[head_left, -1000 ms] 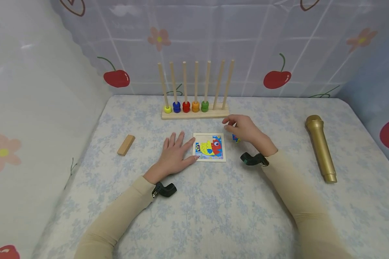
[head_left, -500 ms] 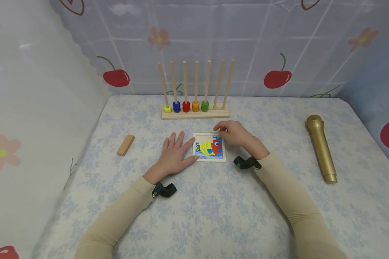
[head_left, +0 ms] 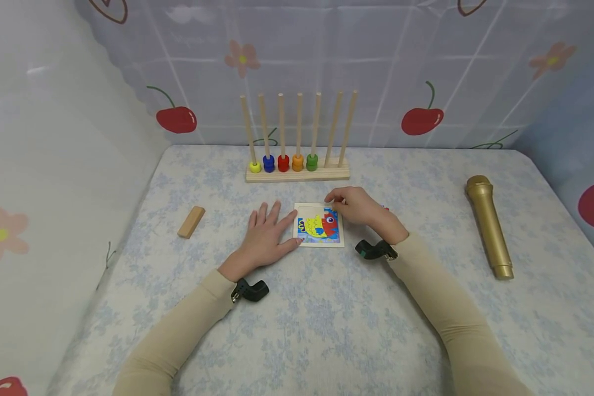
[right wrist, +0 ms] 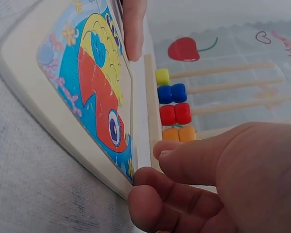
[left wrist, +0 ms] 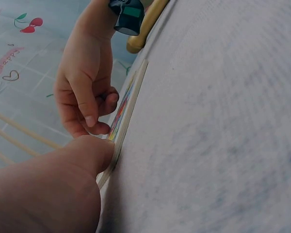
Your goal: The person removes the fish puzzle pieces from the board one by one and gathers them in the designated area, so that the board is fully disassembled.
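A wooden tray puzzle (head_left: 318, 227) with a fish picture lies on the table; a strip along its far side is bare wood. My left hand (head_left: 263, 236) rests flat beside it, fingers spread, index fingertip and thumb touching its left edge. Over the far right corner, my right hand (head_left: 360, 207) has its fingers bent. A fingertip touches the corner piece with a yellow starfish (right wrist: 131, 167). Between the right thumb (right wrist: 189, 160) and fingers I see a gap and nothing held. Just beyond the right hand, a small red bit (head_left: 386, 208) peeks out, mostly hidden.
Behind the puzzle stands a wooden peg rack (head_left: 298, 175) with tall rods and coloured beads. A small wooden block (head_left: 191, 222) lies at the left. At the right lies a gold microphone (head_left: 490, 228). A patterned curtain (head_left: 326, 55) hangs behind the table.
My right hand has moved left and slightly nearer, from beside the puzzle onto its far right corner. The blue piece visible under it earlier is now hidden. The left hand stays put.
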Demonstrator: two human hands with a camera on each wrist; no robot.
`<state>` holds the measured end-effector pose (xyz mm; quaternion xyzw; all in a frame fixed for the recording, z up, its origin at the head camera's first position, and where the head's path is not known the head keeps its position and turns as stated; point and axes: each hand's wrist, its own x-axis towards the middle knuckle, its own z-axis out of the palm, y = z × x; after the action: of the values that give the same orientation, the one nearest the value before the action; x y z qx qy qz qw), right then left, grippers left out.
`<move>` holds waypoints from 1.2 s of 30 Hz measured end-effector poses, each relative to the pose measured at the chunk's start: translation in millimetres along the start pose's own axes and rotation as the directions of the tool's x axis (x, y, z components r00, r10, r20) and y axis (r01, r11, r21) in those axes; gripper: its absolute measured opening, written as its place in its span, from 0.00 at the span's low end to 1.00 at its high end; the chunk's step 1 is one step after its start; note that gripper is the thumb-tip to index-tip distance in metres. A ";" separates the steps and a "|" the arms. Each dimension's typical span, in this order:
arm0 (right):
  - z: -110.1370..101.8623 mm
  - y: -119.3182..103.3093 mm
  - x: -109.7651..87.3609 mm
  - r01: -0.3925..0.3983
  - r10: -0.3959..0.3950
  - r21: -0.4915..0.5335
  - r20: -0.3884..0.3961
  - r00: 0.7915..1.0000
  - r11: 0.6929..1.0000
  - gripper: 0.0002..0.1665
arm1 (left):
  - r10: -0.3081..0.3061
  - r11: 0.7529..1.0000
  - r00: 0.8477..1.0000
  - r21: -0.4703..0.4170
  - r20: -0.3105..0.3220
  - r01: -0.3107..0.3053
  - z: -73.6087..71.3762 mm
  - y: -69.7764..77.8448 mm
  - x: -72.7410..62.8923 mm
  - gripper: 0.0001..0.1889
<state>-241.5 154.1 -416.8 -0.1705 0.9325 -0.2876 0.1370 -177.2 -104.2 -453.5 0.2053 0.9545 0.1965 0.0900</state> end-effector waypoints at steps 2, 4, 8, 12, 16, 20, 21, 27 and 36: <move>0.3 -0.2 0.2 0.000 0.000 -0.001 -0.001 1.000 1.000 0.16 | 0.000 1.000 1.000 0.000 -0.003 0.000 -0.1 -0.1 0.2 0.38; 0.6 -0.7 0.3 0.001 -0.001 -0.003 -0.004 1.000 1.000 0.17 | -0.001 1.000 1.000 0.002 -0.004 0.001 0.0 -0.2 0.5 0.38; 0.7 -1.7 0.5 0.005 -0.005 -0.017 -0.003 1.000 1.000 0.17 | -0.003 1.000 1.000 0.010 -0.004 0.004 0.5 -1.1 1.1 0.38; 0.4 -2.7 0.6 0.012 -0.011 -0.040 0.019 1.000 0.999 0.20 | -0.004 1.000 1.000 0.013 -0.001 0.004 0.5 -1.5 1.4 0.38; 0.3 -4.9 -0.4 0.016 -0.013 -0.065 0.053 0.999 0.998 0.24 | -0.006 1.000 1.000 0.013 0.003 0.006 0.3 -1.7 1.0 0.38; 1.2 -6.0 -0.8 0.009 -0.004 -0.085 0.064 0.998 0.996 0.25 | -0.010 1.000 1.000 0.014 0.009 0.010 1.1 -2.4 1.2 0.38; 1.5 -6.0 -0.7 0.010 -0.005 -0.090 0.064 0.998 0.996 0.25 | -0.010 1.000 1.000 0.016 0.008 0.010 1.6 -2.8 1.5 0.38; 2.5 -6.3 -0.2 0.006 0.000 -0.091 0.064 0.998 0.996 0.24 | -0.005 1.000 1.000 0.021 0.000 0.005 3.6 -4.3 2.5 0.38; 3.5 -4.6 0.2 0.004 0.002 -0.092 0.065 0.998 0.996 0.23 | -0.003 1.000 1.000 0.012 -0.009 0.003 3.1 -2.2 1.3 0.39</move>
<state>-239.4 148.7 -416.9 -0.1865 0.9397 -0.2386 0.1590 -178.3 -104.4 -457.4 0.2035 0.9564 0.1914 0.0849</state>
